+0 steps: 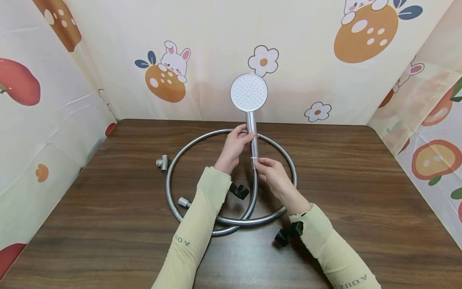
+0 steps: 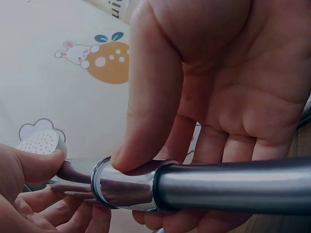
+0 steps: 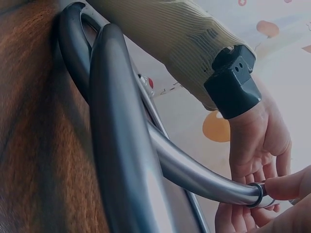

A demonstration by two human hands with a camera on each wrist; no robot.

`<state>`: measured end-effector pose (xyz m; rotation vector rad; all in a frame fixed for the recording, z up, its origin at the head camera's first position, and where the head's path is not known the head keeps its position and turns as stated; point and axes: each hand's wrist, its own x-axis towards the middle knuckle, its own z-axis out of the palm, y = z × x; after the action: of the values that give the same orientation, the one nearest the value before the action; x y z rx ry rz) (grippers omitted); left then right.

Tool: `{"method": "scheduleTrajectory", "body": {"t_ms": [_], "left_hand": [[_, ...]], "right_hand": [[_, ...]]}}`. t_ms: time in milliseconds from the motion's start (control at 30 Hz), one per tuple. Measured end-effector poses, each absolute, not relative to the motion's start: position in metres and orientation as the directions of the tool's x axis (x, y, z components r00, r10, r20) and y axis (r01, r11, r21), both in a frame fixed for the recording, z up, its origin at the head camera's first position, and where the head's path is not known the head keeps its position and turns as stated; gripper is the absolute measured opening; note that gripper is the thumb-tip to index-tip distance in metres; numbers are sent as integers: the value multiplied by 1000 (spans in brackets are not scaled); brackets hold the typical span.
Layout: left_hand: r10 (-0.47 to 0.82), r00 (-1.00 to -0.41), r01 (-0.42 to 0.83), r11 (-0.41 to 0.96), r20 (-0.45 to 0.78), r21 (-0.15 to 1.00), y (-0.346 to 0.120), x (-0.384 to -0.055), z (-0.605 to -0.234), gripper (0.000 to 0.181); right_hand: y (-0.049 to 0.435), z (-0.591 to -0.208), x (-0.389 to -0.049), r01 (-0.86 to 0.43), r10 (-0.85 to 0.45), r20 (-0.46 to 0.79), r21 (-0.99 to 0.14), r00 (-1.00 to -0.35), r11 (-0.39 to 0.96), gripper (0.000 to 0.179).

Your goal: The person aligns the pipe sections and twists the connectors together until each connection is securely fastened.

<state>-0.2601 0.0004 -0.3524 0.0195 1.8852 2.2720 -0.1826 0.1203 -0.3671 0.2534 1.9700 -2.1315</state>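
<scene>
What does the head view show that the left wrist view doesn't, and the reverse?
Only the head view shows the metal fitting beside the coiled hose, the hose's free end and the pale sleeves. Only the left wrist view shows palm creases up close and, distinctly, the dark ring between hose and collar. Both show the shower head, the left hand on its handle and the right hand pinching the collar.

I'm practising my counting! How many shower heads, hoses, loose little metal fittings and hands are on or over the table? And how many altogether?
Shower head: 1
Hose: 1
Loose metal fitting: 1
Hands: 2 (left hand and right hand)
Total: 5
</scene>
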Motion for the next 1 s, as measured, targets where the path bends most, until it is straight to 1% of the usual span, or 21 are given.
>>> {"method": "scheduleTrajectory", "body": {"t_ms": [367,500,600,800,1000], "left_hand": [[155,-981,-139,-169,-113,976,0,-259,-352,38],[156,-981,-140,-172,-113,975,0,-260,-352,38],[158,-981,-142,-165,-116,976,0,-260,-352,38],[160,-980,-142,-168,-115,975,1,-259,-352,38],[168,-979,-146,-159,-119,977,0,-260,-352,38]], "right_hand": [[121,-367,-181,265,-102,-255,-958,-962,-106,37],[120,-364,-182,290,-100,-279,-949,-955,-124,39],[121,-364,-182,302,-75,-295,-947,-953,-108,41],[122,-366,-183,314,-29,-313,-949,-949,-22,48],[122,-367,-185,327,2,-327,-945,-945,13,46]]}}
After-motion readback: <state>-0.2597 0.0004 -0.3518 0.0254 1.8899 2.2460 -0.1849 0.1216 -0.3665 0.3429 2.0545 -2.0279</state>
